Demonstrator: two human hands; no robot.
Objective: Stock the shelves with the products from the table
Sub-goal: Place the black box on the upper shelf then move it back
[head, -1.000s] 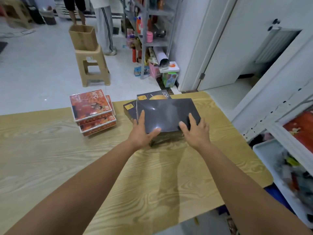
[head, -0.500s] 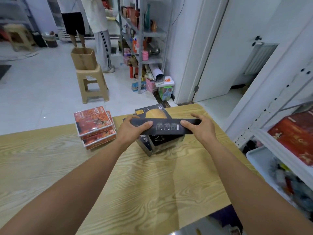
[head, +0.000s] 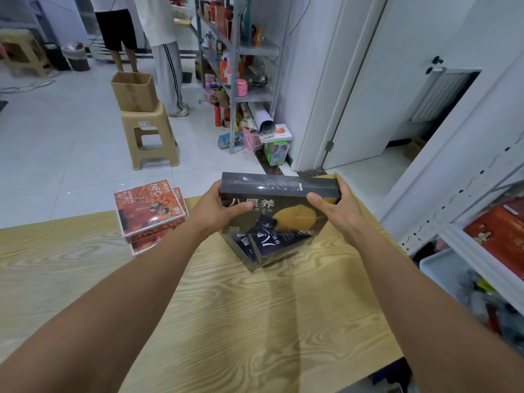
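Fingers (head: 244,206) of both hands are curled round the short ends of a dark box (head: 279,194). The left hand (head: 218,209) grips one end, with its thumb lying across the printed face and the other fingers tucked behind. The right hand (head: 338,207) grips the other end the same way, thumb in front. Between the two thumbs the box stands tilted up on its long side, narrow edge on top and printed face toward the person, showing white characters and a yellow oval.

Just below the fingers, more dark packs (head: 272,246) of the same kind lie stacked on the bench (head: 226,321), one corner pointing at the person. Whether the held box touches them cannot be told.

To the left of the left hand's fingers, near but apart, sits a stack of red packs (head: 150,211) at the far edge of the bench.

To the right of the right hand's fingers, well apart, a white shelf (head: 465,242) carries a red carton (head: 500,236), with a pale tub (head: 442,269) of blurred items below it.

Beyond the fingers, across the tiled floor, a tan stool (head: 151,137) bears an open cardboard bin (head: 134,92). A metal rack (head: 235,89) crowded with goods stands by the wall, and two people stand beside it, seen from the waist down.
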